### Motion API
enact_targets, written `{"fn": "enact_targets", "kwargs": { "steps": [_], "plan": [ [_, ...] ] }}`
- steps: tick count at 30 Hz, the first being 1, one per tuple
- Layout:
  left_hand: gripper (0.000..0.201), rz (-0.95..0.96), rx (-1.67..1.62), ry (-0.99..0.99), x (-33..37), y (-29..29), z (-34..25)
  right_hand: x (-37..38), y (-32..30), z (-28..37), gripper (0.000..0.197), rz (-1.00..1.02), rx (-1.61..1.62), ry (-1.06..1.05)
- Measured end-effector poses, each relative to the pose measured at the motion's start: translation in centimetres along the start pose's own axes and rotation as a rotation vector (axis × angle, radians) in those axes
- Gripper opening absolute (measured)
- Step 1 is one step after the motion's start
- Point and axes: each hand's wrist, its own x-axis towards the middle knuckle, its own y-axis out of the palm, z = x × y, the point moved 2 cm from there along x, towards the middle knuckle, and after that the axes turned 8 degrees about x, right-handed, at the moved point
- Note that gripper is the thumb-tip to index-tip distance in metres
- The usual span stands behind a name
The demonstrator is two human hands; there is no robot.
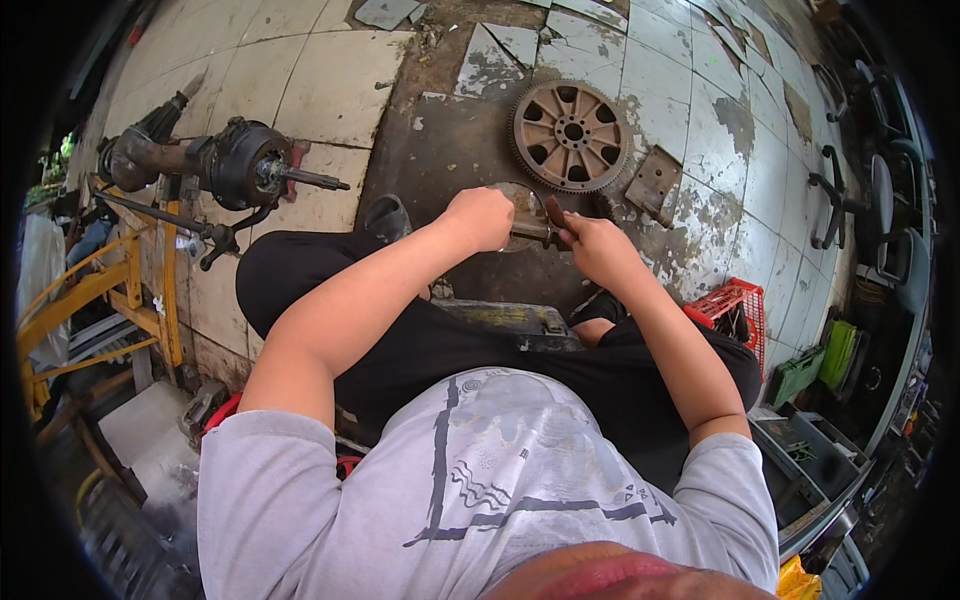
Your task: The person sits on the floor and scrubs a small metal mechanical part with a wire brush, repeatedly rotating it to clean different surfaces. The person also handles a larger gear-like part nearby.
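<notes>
Near a toothed flywheel, the left hand is gripping a metal bar between both hands while the right hand is pinching a brown piece, apparently positioning them; the next move is likely demanding steadiness.

Soft, diffuse light, faint shadows, fairly sharp centre, strong fisheye curvature, black corners.

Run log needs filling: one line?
left hand: closed on metal piece | right hand: at brown piece, grip unclear | toothed wheel: on floor

Yellow frame stands left, red basket right.
</notes>
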Motion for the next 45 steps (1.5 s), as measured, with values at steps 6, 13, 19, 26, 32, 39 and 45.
{"fn": "enact_targets", "kwargs": {
  "steps": [6, 13, 19, 26, 32, 39, 45],
  "plan": [
    [0.023, -0.044, -0.036, 0.035, 0.4, 0.1, -0.1, -0.9, 3.0, -2.7, 0.033, -0.243, -0.016, -0.247],
    [0.021, -0.013, -0.039, 0.005, 0.6, 0.8, 0.0, -1.1, 2.5, -1.5, 0.033, -0.201, 0.021, -0.325],
    [0.020, -0.069, -0.016, 0.029, 0.1, 1.4, 0.2, -1.3, 0.8, 0.9, 0.034, -0.169, 0.053, -0.262],
    [0.020, -0.004, -0.009, 0.035, 0.1, 0.4, 0.0, -0.1, 0.2, 0.1, 0.030, -0.100, 0.032, -0.095],
    [0.021, 0.016, -0.051, -0.015, 0.8, -0.1, 0.3, 0.6, 1.0, -2.8, 0.029, -0.108, -0.040, -0.040],
    [0.019, -0.047, -0.048, 0.020, 0.4, 0.1, 0.2, -0.5, 1.4, -2.1, 0.031, -0.118, -0.054, -0.088],
    [0.022, -0.038, -0.022, -0.015, 1.1, 1.5, 0.5, -1.2, 0.2, 0.2, 0.029, -0.273, 0.078, -0.433]
  ]
}}
